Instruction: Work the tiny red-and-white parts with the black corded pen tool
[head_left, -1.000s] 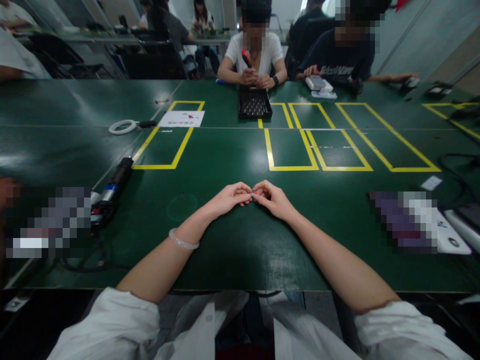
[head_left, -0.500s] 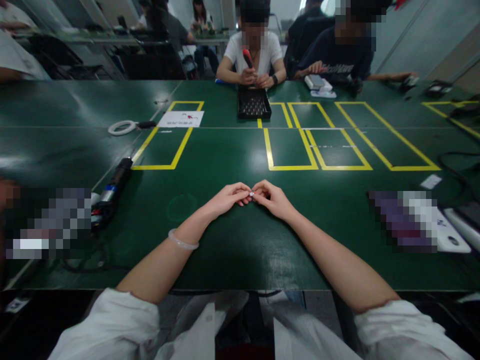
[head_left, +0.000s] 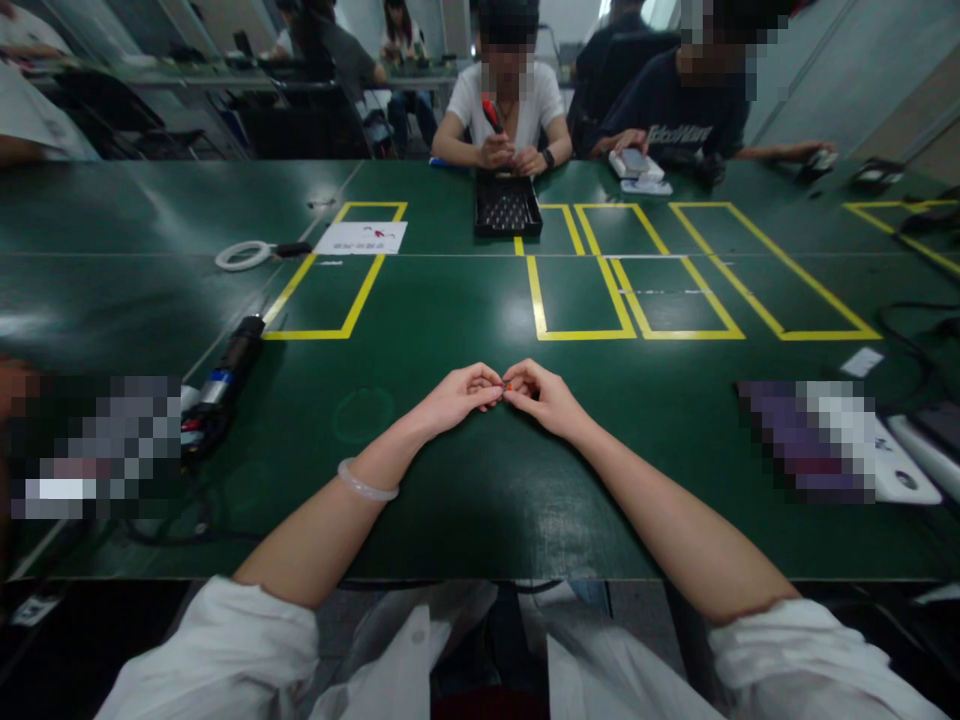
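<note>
My left hand [head_left: 466,392] and my right hand [head_left: 541,395] meet fingertip to fingertip, low over the green table [head_left: 465,500]. Pinched between them is a tiny part [head_left: 508,387] with an orange spot and a dark edge. It is too small to name, and the fingers cover most of it. Both hands are closed, each with thumb against fingertips. A pale bangle [head_left: 367,482] circles my left wrist.
A black electric screwdriver [head_left: 225,375] lies to the left, near a coiled white cable [head_left: 246,256]. Beyond are a printed sheet [head_left: 367,238], yellow tape outlines and a black tray [head_left: 508,228] before a co-worker. A white device [head_left: 911,470] lies at right.
The tiny part has turned between my fingertips: it showed a silvery white face before and shows orange now. My hands have hardly shifted.
</note>
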